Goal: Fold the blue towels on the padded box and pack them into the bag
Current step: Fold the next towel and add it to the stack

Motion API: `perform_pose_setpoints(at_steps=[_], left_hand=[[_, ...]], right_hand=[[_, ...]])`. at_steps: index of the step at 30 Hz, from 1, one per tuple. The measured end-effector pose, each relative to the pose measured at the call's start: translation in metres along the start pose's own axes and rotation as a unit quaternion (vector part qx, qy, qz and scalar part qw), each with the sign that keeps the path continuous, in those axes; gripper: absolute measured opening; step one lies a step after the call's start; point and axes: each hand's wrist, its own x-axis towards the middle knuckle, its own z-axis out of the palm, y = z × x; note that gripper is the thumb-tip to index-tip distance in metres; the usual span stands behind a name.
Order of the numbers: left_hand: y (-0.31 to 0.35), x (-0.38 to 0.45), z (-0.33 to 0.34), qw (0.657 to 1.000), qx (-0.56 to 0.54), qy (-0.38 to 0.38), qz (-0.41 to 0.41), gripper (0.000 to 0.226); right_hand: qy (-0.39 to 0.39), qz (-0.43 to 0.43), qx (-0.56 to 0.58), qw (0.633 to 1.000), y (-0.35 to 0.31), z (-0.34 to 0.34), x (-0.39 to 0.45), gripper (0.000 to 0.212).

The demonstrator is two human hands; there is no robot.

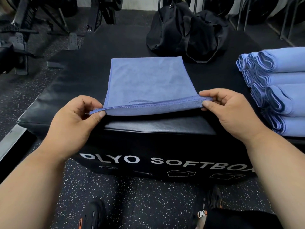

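Head view. I log both hands low in frame, at the near edge of the padded box [156,128], which is black with white lettering on its front face.

Left hand [72,123]: thumb and forefinger pinch the near left corner of the blue towel [148,80]; the other fingers are curled under.

Right hand [229,113]: thumb and fingers pinch the near right corner of the same towel.

The near hem is stretched between the two hands and lifted slightly off the box top, with a second layer showing under it. Beyond the hands the towel lies flat on the box.

Just right of the right hand, a stack of folded towels [280,90] sits on the box, fold ends facing the hands.

Beyond the flat towel, far from both hands, the black bag [186,32] rests on the box top, slumped.

Below the hands, speckled floor [148,204] and dark shoes [92,215].
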Motion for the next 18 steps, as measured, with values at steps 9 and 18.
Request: perform_pose_setpoints(at_steps=[9, 18], left_hand=[[-0.0041, 0.0008, -0.0016, 1.000, 0.026, -0.010, -0.003, 0.024], [0.0048, -0.0047, -0.0079, 0.997, 0.067, 0.007, -0.033, 0.020]], right_hand=[[-0.021, 0.031, 0.013, 0.999, -0.0032, -0.0019, 0.0009, 0.019], [-0.038, 0.012, -0.002, 0.999, -0.0014, -0.0068, -0.0030, 0.018]])
